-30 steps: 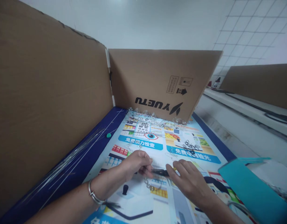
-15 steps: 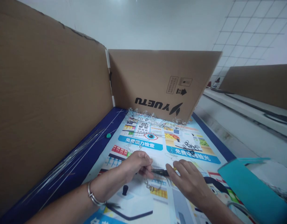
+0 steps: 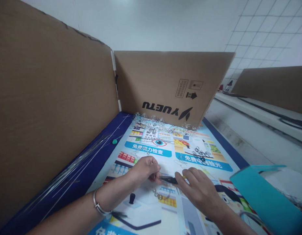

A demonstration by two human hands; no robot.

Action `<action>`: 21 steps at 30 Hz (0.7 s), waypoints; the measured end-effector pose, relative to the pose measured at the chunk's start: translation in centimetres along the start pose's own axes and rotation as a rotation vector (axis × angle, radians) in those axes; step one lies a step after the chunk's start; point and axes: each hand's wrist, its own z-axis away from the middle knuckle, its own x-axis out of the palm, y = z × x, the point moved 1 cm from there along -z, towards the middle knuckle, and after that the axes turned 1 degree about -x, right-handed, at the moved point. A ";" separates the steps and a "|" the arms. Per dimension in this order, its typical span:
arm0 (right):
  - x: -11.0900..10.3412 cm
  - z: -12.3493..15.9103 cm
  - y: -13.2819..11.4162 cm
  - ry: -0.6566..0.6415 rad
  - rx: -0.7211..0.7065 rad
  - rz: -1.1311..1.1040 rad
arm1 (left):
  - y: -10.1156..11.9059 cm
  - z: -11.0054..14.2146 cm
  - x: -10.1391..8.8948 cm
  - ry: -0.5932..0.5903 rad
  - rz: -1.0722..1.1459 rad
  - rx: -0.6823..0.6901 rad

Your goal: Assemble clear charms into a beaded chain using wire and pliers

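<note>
My left hand (image 3: 145, 171) is closed in a pinch on a thin beaded wire. Clear round beads (image 3: 156, 195) dangle below those fingers, just above the printed sheet. My right hand (image 3: 200, 189) grips pliers (image 3: 169, 180) with dark jaws; a bit of yellow handle shows by the thumb. The jaw tips point left and meet the left fingertips, where the exact contact is too small to make out. My right palm hides most of the handles.
Clear beaded pieces (image 3: 163, 122) lie along the cardboard panel (image 3: 151, 81). Black rings (image 3: 200, 156) rest on the sheet, long thin wires (image 3: 84, 156) at left near a green lump (image 3: 114, 141). A teal box (image 3: 263, 192) stands at right; another cardboard panel (image 3: 48, 85) walls the left.
The left hand has turned slightly, and a thin bit of wire now shows at its fingertips. The pliers stay almost in place at those fingertips.
</note>
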 end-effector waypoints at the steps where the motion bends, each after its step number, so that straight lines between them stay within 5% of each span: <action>1: 0.0 0.0 0.0 -0.002 -0.001 0.002 | 0.0 -0.1 0.0 -0.004 -0.014 0.019; 21: -0.1 0.0 -0.1 0.017 -0.004 0.001 | 0.4 -0.1 0.2 0.005 0.001 -0.014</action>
